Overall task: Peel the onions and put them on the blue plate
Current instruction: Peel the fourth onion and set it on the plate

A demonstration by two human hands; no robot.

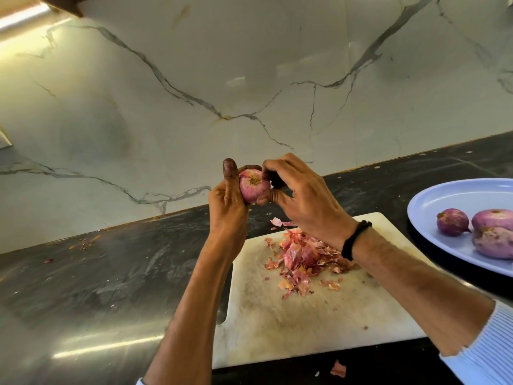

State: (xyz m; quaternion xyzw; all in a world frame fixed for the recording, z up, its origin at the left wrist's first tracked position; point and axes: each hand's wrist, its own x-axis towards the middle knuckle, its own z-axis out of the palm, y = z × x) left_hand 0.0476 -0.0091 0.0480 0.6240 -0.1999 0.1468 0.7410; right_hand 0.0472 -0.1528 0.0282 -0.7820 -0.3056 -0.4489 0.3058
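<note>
My left hand [226, 202] holds a small pink-red onion [254, 187] up above the counter, thumb raised beside it. My right hand [301, 195] grips a dark-handled tool, seemingly a knife [276, 182], with its fingertips pressed against the onion's cut top; the blade is hidden. The blue plate [444, 202] lies at the right edge, holding three peeled onions [452, 221], partly cut off by the frame.
A white cutting board [277, 315] lies under my arms with a heap of onion skins [301, 257] on it. Loose skin scraps [338, 368] lie on the dark stone counter [97, 287]. A marble wall [222, 79] rises behind.
</note>
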